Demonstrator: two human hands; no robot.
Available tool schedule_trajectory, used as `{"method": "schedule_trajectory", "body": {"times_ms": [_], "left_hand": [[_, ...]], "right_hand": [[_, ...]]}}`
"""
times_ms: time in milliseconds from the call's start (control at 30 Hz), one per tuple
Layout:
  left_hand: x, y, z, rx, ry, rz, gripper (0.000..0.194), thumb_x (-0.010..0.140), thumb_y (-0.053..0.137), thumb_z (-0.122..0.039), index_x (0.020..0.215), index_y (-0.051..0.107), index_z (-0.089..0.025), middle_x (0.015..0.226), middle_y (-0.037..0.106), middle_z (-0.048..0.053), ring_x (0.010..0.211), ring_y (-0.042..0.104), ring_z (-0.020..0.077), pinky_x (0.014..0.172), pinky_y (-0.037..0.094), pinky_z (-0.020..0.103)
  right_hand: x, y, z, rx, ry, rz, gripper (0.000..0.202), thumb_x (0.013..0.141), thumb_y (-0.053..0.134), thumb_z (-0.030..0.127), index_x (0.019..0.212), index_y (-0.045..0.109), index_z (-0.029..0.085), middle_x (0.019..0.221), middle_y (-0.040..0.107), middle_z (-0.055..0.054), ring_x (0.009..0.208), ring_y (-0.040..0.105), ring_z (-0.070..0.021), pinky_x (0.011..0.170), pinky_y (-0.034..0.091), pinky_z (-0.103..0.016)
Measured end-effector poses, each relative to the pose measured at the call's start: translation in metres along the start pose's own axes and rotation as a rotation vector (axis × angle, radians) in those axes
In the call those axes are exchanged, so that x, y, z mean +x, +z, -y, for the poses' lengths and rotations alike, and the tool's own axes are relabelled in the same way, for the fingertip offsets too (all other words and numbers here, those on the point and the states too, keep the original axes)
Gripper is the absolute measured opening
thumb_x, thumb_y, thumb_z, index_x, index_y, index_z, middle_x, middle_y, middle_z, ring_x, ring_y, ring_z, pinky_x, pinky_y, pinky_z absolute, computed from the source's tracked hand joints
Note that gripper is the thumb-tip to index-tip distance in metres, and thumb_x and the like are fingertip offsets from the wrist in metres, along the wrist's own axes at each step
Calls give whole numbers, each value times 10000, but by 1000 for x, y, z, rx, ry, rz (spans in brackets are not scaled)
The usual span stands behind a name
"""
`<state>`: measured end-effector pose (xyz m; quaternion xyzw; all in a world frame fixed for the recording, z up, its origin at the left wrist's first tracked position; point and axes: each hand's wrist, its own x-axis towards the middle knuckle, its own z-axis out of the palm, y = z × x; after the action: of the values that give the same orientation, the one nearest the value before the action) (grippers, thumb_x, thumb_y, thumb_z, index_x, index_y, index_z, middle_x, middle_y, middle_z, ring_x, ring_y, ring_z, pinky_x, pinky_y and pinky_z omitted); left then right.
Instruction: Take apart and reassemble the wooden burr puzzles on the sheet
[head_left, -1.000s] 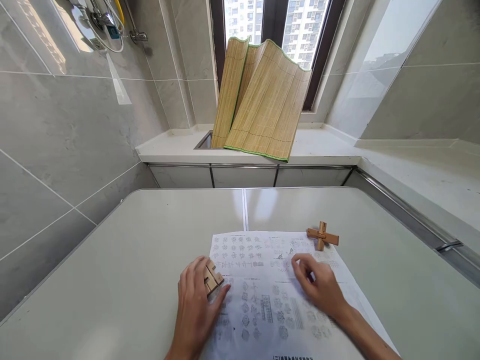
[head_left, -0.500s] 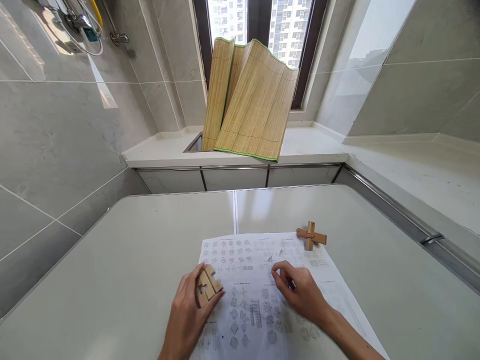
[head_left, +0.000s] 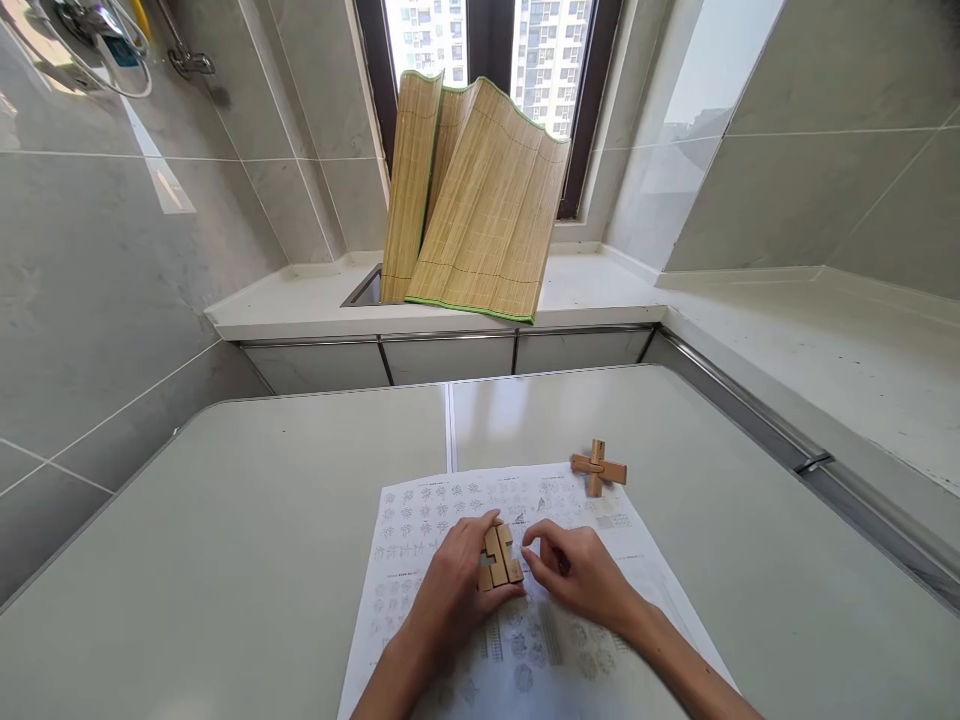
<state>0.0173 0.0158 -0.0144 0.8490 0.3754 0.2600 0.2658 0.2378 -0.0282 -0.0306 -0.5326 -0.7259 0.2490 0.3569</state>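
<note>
Notched wooden pieces (head_left: 501, 558), side by side, are gripped between the thumb and fingers of my left hand (head_left: 457, 580), over the printed sheet (head_left: 405, 550). Just right of them is my right hand (head_left: 574, 570), its thumb and index finger curled toward each other; whether anything small is between the fingertips cannot be made out. A cross-shaped wooden puzzle (head_left: 598, 468) lies at the sheet's top right corner, touched by neither hand.
The sheet lies on a pale glossy table (head_left: 225, 550). Behind it, a folded bamboo mat (head_left: 487, 210) leans at the window on a white ledge (head_left: 300, 310). Shower fittings (head_left: 97, 40) hang at the upper left.
My left hand has moved right with the wooden pieces, close to my right hand, and the pieces are turned more upright. The whole view has shifted slightly.
</note>
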Motion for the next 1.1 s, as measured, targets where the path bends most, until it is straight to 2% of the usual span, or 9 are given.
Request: {"method": "schedule_trajectory", "body": {"times_ms": [100, 167, 300, 400, 567, 700, 833, 933, 1100], "left_hand": [[-2, -9, 8, 80, 16, -21, 935, 607, 977, -349, 1422, 529, -245, 1365, 605, 143, 1267, 580, 372, 1035, 541, 551], [-4, -17, 12, 131, -4, -32, 861, 552, 995, -419, 1309, 631, -229, 1302, 599, 142, 1230, 570, 378, 1003, 546, 543], [-8, -34, 15, 57, -74, 22, 661, 655, 940, -467, 1231, 687, -263, 1088, 630, 80, 1036, 606, 300, 901, 557, 456], [-10, -40, 10, -143, -191, 61, 689, 724, 896, -499, 1316, 631, -268, 968, 647, 31, 895, 624, 238, 843, 549, 386], [-8, -36, 0, -356, -261, 11, 697, 774, 862, -468, 1381, 578, -276, 951, 670, 2, 889, 642, 205, 866, 535, 349], [-9, -28, -2, -447, -243, 21, 698, 783, 858, -413, 1401, 568, -267, 925, 678, 2, 827, 625, 183, 809, 531, 321], [-11, -24, -4, -518, -238, 47, 716, 767, 879, -378, 1399, 563, -262, 965, 713, 19, 870, 650, 195, 838, 527, 323], [-11, -23, -7, -571, -239, 78, 730, 758, 891, -383, 1395, 556, -262, 1052, 740, 48, 967, 681, 228, 889, 528, 340], [-11, -22, -9, -577, -236, 105, 732, 773, 881, -406, 1408, 548, -259, 999, 723, 41, 913, 675, 220, 828, 541, 326]], "right_hand": [[-1, 2, 1, -39, -21, 75, 163, 960, 663, 323, 1086, 668, 219, 591, 591, 72, 496, 542, -120, 569, 401, -236], [-1, 5, -1, -98, -43, 105, 260, 908, 745, 360, 1120, 685, 222, 584, 616, 71, 497, 565, -128, 581, 405, -243], [-1, 10, -4, -173, -84, 109, 270, 884, 791, 410, 1058, 715, 218, 567, 638, 56, 499, 594, -141, 581, 398, -254], [-1, 8, -2, -73, -41, 78, 247, 935, 732, 445, 1027, 708, 217, 612, 656, 38, 503, 581, -135, 569, 418, -253], [1, -4, 8, 290, 145, -23, 340, 968, 667, 493, 1160, 662, 213, 767, 711, -14, 576, 604, -150, 572, 476, -265], [2, -9, 15, 501, 144, 63, 396, 1025, 578, 498, 1275, 664, 204, 645, 685, 9, 669, 690, -198, 782, 551, -361], [2, -7, 20, 538, 129, 120, 420, 1032, 565, 521, 1285, 702, 214, 661, 705, 7, 649, 703, -191, 833, 551, -388], [2, -5, 23, 519, 140, 136, 423, 1020, 591, 527, 1278, 710, 214, 657, 693, 10, 641, 698, -189, 756, 540, -347], [1, -6, 25, 468, 135, 149, 403, 1020, 594, 533, 1247, 705, 219, 662, 699, 12, 639, 695, -186, 710, 510, -316]]}}
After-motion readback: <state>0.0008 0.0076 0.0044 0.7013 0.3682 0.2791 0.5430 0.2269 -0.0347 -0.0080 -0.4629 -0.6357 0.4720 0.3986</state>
